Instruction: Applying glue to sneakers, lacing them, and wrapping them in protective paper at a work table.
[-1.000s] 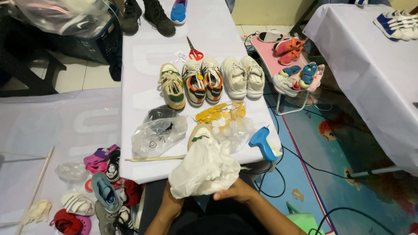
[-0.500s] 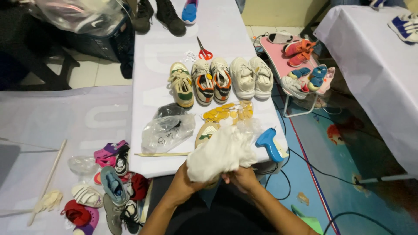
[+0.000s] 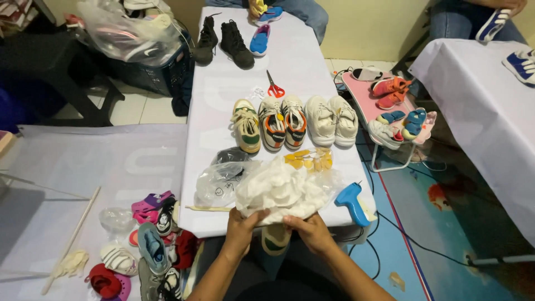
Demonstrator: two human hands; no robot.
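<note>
At the near edge of the long white cloth-covered table, the left hand and the right hand each clench the lower fringe of a crumpled wad of thin white tissue paper. The wad is soft, creased and puffy, and its long axis runs across the table from left to right. Below it, between the wrists, hangs the rounded toe of a cream and green shoe, pointing down past the table edge. Right of the wad lies a blue plastic glue gun, nozzle aimed away. Left of it sits a wrinkled clear plastic bag. Just beyond the wad are yellow shoe inserts, then a row of five sneakers with toes toward the person. Farther along the table lie red-handled scissors, then black boots.
</note>
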